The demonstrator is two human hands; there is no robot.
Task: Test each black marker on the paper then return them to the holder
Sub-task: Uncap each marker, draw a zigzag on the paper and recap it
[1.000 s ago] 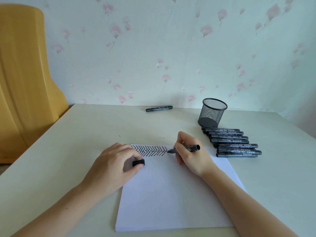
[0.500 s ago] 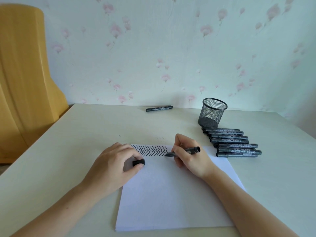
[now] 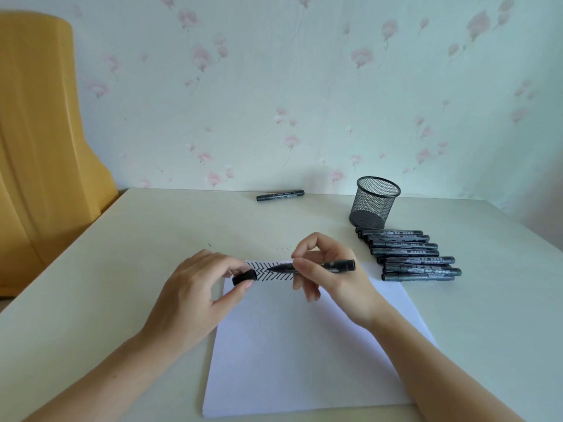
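The fingers of the right hand are closed in a pinch round the barrel of an uncapped black felt marker, held level above the paper with its bare tip pointing to nine o'clock. The left hand has its thumb and forefinger curled shut on the small black plastic cap, whose open end faces three o'clock toward that tip; tip and cap are near but apart.

Under both hands lies a white rectangular sheet of paper, flat on the pale cream table top. Along the sheet's twelve o'clock edge runs a band of black herringbone strokes, partly hidden by the marker and fingers. Whether the tip is clear of the paper or grazes it is hard to judge from this angle; it looks lifted.

At two o'clock from the paper stands an upright round black wire-mesh holder, and it appears to hold nothing. Just in front of it, at three o'clock from the hands, a row of capped black markers lies side by side on the table, touching one another. One more capped black marker lies alone at twelve o'clock, by the wall.

The wall carries pale wallpaper with pink flowers. At nine to ten o'clock a yellow-orange moulded chair back stands beside the table.
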